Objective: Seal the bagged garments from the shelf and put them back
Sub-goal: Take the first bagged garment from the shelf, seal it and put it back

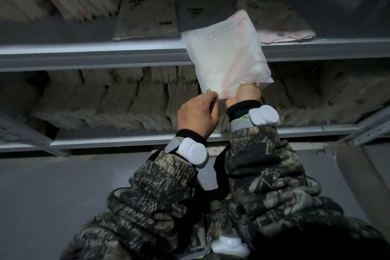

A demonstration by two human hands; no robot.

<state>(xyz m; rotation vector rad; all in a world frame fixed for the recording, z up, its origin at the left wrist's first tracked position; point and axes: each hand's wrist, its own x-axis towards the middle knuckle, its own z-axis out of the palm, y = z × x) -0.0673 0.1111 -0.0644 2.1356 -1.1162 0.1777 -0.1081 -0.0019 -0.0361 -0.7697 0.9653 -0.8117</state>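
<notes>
The bag (225, 57), clear plastic with a pale white and pink garment folded inside, is held up in front of the grey metal edge of the upper shelf (84, 55). Its top end reaches over the shelf board and its lower end hangs below the edge. The left hand (198, 114) pinches the bag's lower left corner between thumb and curled fingers. The right hand (244, 93) grips the lower edge just beside it, with its fingers tucked behind the plastic, so most of them are hidden. Each wrist carries a white device (193, 152) on a grey strap, above a camouflage sleeve (160, 177). On the upper shelf behind the held bag lie more bagged garments: a flat one (145, 19) to the left with dark print on it, and a pinkish one (280, 25) to the right, close to the shelf's front edge. The lower shelf (105, 141) is packed with a long row of bagged items (126, 99) standing on edge, blurred and dim. Below it the floor (63, 196) shows grey.
</notes>
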